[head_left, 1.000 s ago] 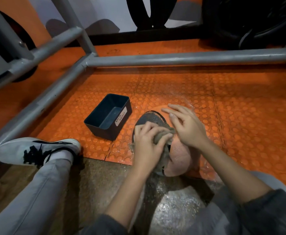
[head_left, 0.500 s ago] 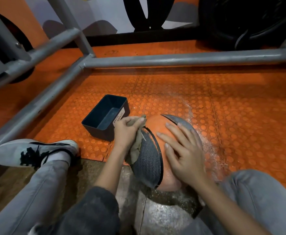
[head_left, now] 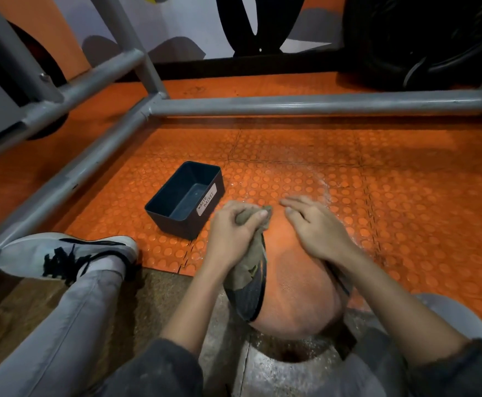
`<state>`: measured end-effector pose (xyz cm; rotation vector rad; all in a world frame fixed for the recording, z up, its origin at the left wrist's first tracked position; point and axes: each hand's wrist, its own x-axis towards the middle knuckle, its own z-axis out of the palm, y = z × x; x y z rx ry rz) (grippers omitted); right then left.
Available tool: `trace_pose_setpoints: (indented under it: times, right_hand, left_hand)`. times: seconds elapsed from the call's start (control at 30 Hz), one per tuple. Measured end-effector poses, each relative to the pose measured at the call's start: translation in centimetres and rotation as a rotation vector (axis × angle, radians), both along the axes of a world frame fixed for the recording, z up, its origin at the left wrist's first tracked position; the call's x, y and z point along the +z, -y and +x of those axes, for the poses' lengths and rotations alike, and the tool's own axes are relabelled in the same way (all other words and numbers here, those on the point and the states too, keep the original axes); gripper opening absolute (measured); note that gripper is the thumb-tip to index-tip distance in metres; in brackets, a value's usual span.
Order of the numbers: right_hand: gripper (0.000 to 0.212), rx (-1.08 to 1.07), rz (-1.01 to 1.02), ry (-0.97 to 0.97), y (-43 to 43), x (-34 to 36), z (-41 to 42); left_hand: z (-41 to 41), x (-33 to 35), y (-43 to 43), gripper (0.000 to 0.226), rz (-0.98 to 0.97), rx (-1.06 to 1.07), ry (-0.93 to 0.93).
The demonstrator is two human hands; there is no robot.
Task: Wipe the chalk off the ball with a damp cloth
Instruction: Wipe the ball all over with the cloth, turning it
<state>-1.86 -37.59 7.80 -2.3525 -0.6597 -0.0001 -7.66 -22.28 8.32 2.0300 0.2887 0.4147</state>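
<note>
Two hands share the ball (head_left: 294, 282): left grip (head_left: 231, 236) clamps the cloth (head_left: 248, 272) to wipe, right grip (head_left: 314, 227), spread flat, steadies it against rolling.

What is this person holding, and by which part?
The left hand grips the bunched top of a cloth against the ball. The right hand rests on the ball, fingers straight, gripping nothing.

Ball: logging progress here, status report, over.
Left hand grips cloth atop ball. Right hand open, on ball. Waste basket beside, apart; nothing blocking.
</note>
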Motion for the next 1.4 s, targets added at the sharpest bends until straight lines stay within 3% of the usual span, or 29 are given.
trace_pose_setpoints:
  times: [0.17, 0.23, 0.37, 0.47, 0.6, 0.87, 1.03, 1.23, 1.4]
  right_hand:
    - [0.041, 0.027, -0.019, -0.078, 1.0, -0.6, 0.1]
    - [0.049, 0.03, -0.002, -0.04, 1.3, -0.9, -0.6]
    - [0.054, 0.015, 0.042, 0.029, 1.8, -1.5, -3.5]
    - [0.054, -0.038, 0.037, 0.035, 1.8, -1.7, -4.3]
    - [0.057, -0.068, 0.044, -0.012, 1.9, -1.5, -3.2]
    - [0.038, -0.011, -0.004, -0.051, -0.1, -0.4, -1.0]
    - [0.037, 0.023, -0.025, -0.221, -1.2, 0.4, 1.9]
    - [0.037, 0.041, 0.011, -0.2, -0.1, -0.4, 2.3]
    - [0.037, 0.05, 0.062, -0.108, 0.5, -1.0, 0.4]
  left_hand:
    - [-1.4, 0.8, 2.8, 0.006, 0.246, -0.11, 0.081]
    - [-0.3, 0.7, 2.2, 0.006, 0.166, -0.078, 0.044]
    - [3.5, 0.3, -0.6, 0.009, -0.115, 0.015, -0.283]
    - [4.3, 0.5, -0.8, 0.017, -0.153, -0.008, -0.389]
    - [3.1, 0.7, 0.9, 0.015, -0.109, -0.043, -0.244]
    - [-3.2, -0.5, 4.2, 0.026, 0.332, 0.108, 0.102]
    - [-5.5, -2.7, 6.7, 0.024, 0.496, 0.081, 0.253]
    - [-0.4, 0.0, 3.4, 0.011, 0.227, 0.087, 0.114]
    - [4.7, 1.3, -0.1, 0.016, -0.074, 0.09, -0.269]
